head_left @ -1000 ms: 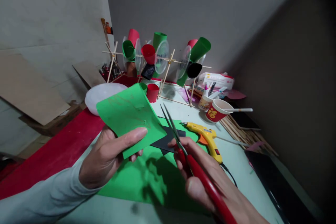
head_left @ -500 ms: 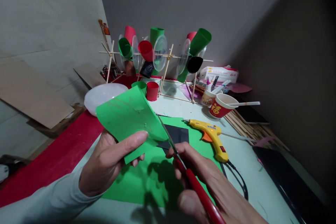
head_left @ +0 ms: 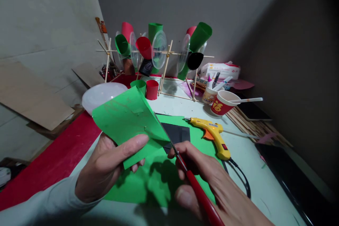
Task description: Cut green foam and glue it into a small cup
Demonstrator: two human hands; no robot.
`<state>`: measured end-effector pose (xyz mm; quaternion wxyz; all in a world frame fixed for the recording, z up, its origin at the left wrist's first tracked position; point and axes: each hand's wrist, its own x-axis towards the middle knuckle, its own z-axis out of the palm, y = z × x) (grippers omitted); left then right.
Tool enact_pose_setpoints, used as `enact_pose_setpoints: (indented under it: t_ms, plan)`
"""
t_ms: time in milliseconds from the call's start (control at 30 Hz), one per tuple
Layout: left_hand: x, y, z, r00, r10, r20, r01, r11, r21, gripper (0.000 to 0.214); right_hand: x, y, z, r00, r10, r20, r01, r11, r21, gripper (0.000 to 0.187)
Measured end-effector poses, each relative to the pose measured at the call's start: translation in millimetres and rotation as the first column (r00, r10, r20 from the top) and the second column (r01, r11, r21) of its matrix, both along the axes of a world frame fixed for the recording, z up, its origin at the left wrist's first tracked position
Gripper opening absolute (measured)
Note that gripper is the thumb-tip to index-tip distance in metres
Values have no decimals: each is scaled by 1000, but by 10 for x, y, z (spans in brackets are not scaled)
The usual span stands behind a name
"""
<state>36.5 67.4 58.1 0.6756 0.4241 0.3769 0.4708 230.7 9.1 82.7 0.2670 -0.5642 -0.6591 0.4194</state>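
Observation:
A bent piece of green paper (head_left: pixel 122 116) is pinched in my left hand (head_left: pixel 111 166), the thumb lying on its face and the fingers behind. My right hand (head_left: pixel 203 180) grips red-handled scissors (head_left: pixel 201 197). Their blades lie along the right edge of the piece, and how far they stand apart is hard to make out. Beneath both hands spreads a larger green sheet (head_left: pixel 132 190), with a black sheet (head_left: pixel 177 135) on top of it. A yellow hot glue gun (head_left: pixel 212 132) rests just right of the black sheet.
Behind stands a stick frame (head_left: pixel 166 65) carrying clear discs and coloured paper cups. A small red cup (head_left: pixel 152 90) and a white bowl (head_left: pixel 102 95) sit at the back left. To the right are a paper cup (head_left: pixel 224 104), a pen cup (head_left: pixel 209 96), wooden sticks (head_left: pixel 238 122) and a black device (head_left: pixel 288 180).
The scissor blades have closed somewhat along the green paper's edge. Both hands sit slightly further left, and the whole view has shifted a little.

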Motion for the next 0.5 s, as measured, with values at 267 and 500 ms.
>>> enact_pose_setpoints:
  t_ms: [267, 500]
  plan:
    - [23, -5, 5, 998, 56, 24, -55, 998, -26, 25, 2, -3, -72, 999, -26, 48, 24, 999, 37, 23]
    - [46, -22, 44, 996, 78, 40, -76, 996, -44, 26, 14, 13, -78, 994, -43, 103, 22, 980, 196, 17]
